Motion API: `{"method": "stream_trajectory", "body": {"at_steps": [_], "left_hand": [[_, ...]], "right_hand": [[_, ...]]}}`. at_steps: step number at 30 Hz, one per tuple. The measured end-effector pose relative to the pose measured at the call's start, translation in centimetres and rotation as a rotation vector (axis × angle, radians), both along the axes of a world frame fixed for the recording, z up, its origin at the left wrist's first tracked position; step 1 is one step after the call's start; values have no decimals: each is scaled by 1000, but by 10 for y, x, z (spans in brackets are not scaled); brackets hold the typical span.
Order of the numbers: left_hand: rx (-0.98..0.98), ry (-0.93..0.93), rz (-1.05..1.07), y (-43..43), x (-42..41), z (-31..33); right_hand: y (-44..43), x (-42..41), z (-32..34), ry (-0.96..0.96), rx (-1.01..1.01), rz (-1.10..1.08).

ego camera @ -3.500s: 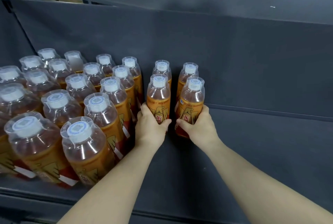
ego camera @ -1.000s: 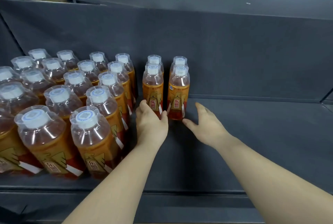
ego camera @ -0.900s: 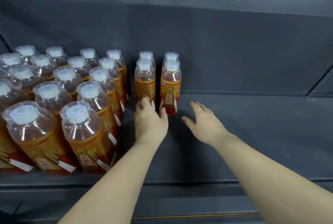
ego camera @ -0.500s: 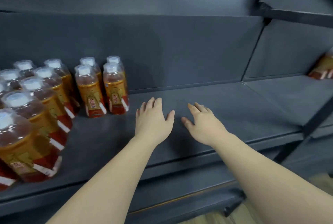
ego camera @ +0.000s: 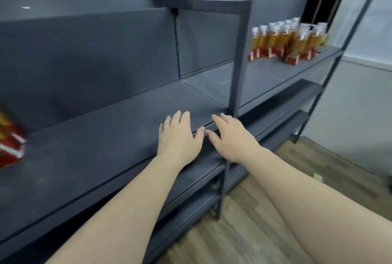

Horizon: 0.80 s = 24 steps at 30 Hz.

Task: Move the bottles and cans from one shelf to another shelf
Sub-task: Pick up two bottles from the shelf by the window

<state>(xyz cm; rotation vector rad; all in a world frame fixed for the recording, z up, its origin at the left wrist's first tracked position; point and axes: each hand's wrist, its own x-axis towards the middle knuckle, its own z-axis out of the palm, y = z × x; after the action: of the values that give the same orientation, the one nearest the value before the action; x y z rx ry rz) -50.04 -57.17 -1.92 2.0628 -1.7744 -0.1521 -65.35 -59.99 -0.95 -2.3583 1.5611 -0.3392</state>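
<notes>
My left hand [ego camera: 179, 136] and my right hand [ego camera: 231, 136] hover side by side, palms down and fingers spread, over the front part of the dark grey shelf [ego camera: 95, 136]. Neither holds anything. A group of several orange-drink bottles [ego camera: 284, 42] with white caps and red label bases stands on the neighbouring shelf [ego camera: 261, 72] at the upper right, well beyond my hands. At the far left edge, one blurred bottle [ego camera: 9, 140] of the filled shelf shows only partly.
A dark metal upright post [ego camera: 238, 62] divides the two shelf units just behind my right hand. Lower shelves [ego camera: 275, 106] run beneath. Wooden floor [ego camera: 244, 232] lies at the bottom right, with a pale wall [ego camera: 364, 104] beyond the shelving.
Both hands let go of the two bottles set on the left shelf and drew back open. The view swung right, so the filled rows left the frame and the right shelf's bottles came in.
</notes>
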Motion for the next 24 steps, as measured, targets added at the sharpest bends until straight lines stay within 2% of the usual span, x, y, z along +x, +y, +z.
{"method": "stream_trajectory", "body": {"at_steps": [12, 24], "left_hand": [[11, -82, -421, -73, -177, -12], [40, -22, -570, -203, -254, -14]], "right_hand": [[-21, -182, -13, -29, 57, -400], [-126, -258, -16, 14, 59, -593]]}}
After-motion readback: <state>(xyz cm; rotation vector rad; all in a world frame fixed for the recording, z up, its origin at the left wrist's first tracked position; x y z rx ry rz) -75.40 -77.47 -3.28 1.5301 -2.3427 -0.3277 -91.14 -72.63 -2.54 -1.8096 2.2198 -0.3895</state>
